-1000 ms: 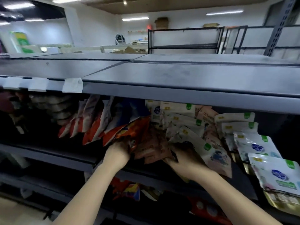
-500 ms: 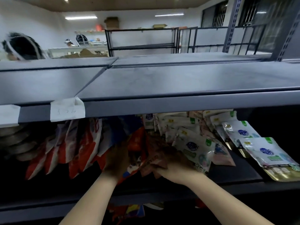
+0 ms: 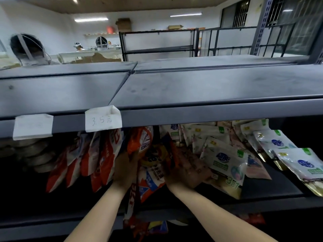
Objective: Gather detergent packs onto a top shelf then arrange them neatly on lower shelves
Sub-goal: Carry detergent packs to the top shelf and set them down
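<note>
While both arms reached under the top shelf (image 3: 209, 88), the hands were working the same clump of orange and red detergent packs (image 3: 152, 165) on the shelf below. Left hand (image 3: 125, 169) was on the left side of the clump, thumb side against the orange packs, and as far as I could see the fingers went around behind them. It's really dark under there though, so I couldn't tell exactly how the fingers lay. Right hand (image 3: 187, 170) was on the right side, also pressed against the bundle, with a brownish pack lying over its back. Its fingers looked curled onto the packs, but the shadow hid them and I couldn't swear to it.

The clump stood roughly upright between the two hands, with one red and blue pack (image 3: 148, 186) hanging down past the front edge of the lower shelf (image 3: 262, 205).

Left of the hands was a row of red and white packs (image 3: 90, 159) leaning over, and further left some pale round things I couldn't make out. Right of the hands sat a messy pile of white and green pouches (image 3: 225, 159), some overlapping, with two more (image 3: 297, 159) off toward the far right.

Top shelf had nothing but two paper tags on its front lip, a handwritten price label (image 3: 103, 118) and another white tag (image 3: 33, 126) with no writing I could read.
</note>
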The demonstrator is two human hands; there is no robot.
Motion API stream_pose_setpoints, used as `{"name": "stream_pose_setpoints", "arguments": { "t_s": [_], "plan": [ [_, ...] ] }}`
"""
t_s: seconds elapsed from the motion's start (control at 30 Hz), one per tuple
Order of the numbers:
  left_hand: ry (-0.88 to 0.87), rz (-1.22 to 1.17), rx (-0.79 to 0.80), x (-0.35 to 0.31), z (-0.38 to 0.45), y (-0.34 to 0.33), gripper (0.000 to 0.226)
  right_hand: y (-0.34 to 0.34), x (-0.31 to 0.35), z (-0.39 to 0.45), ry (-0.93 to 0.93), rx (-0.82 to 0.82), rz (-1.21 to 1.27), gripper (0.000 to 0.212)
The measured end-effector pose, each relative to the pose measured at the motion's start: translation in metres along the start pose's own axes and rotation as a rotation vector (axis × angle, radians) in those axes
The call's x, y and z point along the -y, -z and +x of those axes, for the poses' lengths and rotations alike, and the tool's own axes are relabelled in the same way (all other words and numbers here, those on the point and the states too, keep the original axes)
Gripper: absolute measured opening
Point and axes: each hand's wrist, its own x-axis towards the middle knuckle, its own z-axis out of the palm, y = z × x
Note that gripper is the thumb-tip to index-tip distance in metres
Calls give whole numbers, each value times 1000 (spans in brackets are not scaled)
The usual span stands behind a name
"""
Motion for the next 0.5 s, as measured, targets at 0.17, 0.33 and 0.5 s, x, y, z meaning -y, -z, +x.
{"name": "stream_pose_setpoints", "arguments": {
  "t_s": [0.17, 0.33, 0.5],
  "plan": [
    [-76, -48, -152, -6, -13, -8, 13, 11, 19, -9, 93, -19, -49, 35],
    [-187, 77, -290, -26, -26, -10, 35, 54, 19, -18, 279, -188, -185, 31],
    [-310, 59, -293, -59, -47, -27, 36, 108, 5, -31, 368, -380, 141, 15]
  ]
}}
